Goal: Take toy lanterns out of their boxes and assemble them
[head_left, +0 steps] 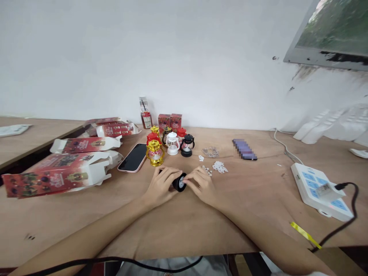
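Observation:
My left hand (pixel 163 185) is wrapped round a small black lantern (pixel 175 184) that lies tipped on its side. Its round base, with a pale centre, faces right. The fingertips of my right hand (pixel 202 185) are pinched together at that base; whatever they hold, if anything, is too small to make out. Behind my hands stand several small lanterns: a gold lantern (pixel 155 153), a white lantern (pixel 172 143) and another black lantern (pixel 187 145) among them. Past my right hand lie a pile of small white pieces (pixel 220 167), several button cells (pixel 207 171) and a tangle of silvery wire rings (pixel 211 152).
Opened red cardboard boxes (pixel 57 172) spread over the left side. A phone (pixel 132 158) lies left of the lanterns, another phone (pixel 244 149) to the right. Small red boxes (pixel 164 120) and a bottle (pixel 146 117) stand by the wall. A power strip (pixel 320 189) with cables sits at right.

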`<state>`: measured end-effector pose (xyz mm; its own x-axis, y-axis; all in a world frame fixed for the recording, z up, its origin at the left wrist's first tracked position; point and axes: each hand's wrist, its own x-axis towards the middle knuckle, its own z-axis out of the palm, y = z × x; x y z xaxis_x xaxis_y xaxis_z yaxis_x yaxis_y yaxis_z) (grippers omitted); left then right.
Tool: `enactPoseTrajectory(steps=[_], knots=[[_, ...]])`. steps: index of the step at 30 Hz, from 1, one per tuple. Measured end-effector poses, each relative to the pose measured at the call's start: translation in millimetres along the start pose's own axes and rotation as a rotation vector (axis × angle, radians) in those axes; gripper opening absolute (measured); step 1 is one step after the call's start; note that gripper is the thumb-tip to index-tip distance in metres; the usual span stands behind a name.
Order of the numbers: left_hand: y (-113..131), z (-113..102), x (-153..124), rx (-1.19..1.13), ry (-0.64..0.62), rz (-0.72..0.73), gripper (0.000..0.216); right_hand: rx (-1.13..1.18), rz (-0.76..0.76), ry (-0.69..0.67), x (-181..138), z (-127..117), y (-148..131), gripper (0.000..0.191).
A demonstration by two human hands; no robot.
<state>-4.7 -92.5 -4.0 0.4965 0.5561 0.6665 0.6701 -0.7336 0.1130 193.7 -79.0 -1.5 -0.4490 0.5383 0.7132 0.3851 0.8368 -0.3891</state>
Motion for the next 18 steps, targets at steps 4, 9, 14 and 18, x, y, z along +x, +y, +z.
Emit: enactPoseTrajectory(steps=[4, 9, 14, 18], knots=[[-2, -1, 2, -0.003, 0.041, 0.068, 0.035, -0.110, -0.052, -0.036, 2, -1, 0, 0.015], [-5, -3, 3, -0.018, 0.092, 0.099, 0.040, -0.101, -0.096, 0.064, 2, -3, 8, 0.011], [-7, -3, 1, -0.008, 0.117, 0.086, 0.046, -0.228, 0.055, 0.210, 3, -13, 41, 0.012], [-4, -2, 1, -0.019, 0.117, 0.067, 0.046, -0.304, 0.203, 0.266, 6, -18, 68, 0.018]])
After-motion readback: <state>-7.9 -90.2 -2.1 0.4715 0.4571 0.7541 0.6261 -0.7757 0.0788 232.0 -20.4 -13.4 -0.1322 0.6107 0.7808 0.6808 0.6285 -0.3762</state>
